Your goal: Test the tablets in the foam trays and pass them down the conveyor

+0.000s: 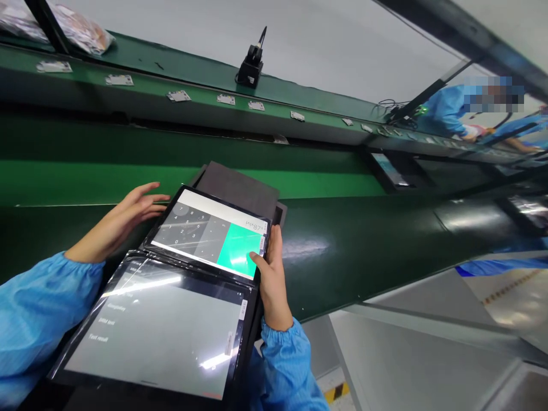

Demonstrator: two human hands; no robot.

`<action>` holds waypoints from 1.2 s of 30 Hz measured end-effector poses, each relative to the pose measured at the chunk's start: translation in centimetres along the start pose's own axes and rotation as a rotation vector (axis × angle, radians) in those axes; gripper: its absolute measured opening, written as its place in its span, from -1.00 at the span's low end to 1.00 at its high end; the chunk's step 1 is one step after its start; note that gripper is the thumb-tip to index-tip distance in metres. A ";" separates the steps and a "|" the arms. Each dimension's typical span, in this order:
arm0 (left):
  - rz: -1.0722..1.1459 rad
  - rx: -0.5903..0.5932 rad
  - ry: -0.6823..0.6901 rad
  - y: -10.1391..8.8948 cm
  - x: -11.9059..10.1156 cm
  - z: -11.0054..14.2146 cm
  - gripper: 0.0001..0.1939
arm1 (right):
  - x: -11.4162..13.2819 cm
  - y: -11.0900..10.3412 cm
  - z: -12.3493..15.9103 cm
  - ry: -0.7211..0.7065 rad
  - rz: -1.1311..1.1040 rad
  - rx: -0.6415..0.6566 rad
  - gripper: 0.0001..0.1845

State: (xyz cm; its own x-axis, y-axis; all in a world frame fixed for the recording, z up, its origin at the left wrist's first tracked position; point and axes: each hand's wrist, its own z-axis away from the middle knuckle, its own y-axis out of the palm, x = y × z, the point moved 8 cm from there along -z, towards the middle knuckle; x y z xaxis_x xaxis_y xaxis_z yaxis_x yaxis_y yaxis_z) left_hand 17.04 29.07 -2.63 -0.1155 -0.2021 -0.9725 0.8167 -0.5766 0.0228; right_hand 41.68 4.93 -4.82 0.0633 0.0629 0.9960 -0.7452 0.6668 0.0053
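Observation:
A lit tablet showing a number pad and a green panel lies tilted on a dark tray on the green conveyor belt. My right hand grips its right edge, thumb on the green part of the screen. My left hand rests against the tablet's left edge, fingers stretched out and apart, holding nothing. A second, larger tablet with a grey screen and faint text lies nearer to me, partly under the first. Blue sleeves cover both my arms.
Several small white parts lie in a row on the upper green shelf, beside a black stand holding a pen-like tool. Bagged items sit at far left. Another person in blue works at far right, near another tablet.

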 end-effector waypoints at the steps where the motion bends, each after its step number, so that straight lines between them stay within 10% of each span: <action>1: 0.000 0.008 -0.020 -0.2 0.2 0.9 -0.32 | 0.0 0.0 0.0 -0.006 -0.011 0.012 0.07; 12: -0.028 0.110 -0.102 -1.3 3.0 8.7 -0.19 | 0.1 0.0 -0.8 0.035 -0.055 -0.127 0.00; 23: -0.087 0.219 -0.023 -1.1 3.5 9.1 -0.04 | 1.1 -0.1 0.2 0.035 -0.056 -0.193 -0.16; 36: 0.004 0.207 -0.016 -1.4 4.5 9.0 -0.23 | 9.4 1.1 -1.3 -0.381 0.177 -0.219 -0.55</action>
State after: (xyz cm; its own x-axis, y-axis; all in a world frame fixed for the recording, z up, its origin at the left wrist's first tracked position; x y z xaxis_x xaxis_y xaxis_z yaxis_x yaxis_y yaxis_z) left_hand 10.26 21.82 -4.96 -0.1224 -0.2161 -0.9687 0.6838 -0.7257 0.0755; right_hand 42.27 7.19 4.45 -0.3302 -0.0600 0.9420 -0.5624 0.8140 -0.1453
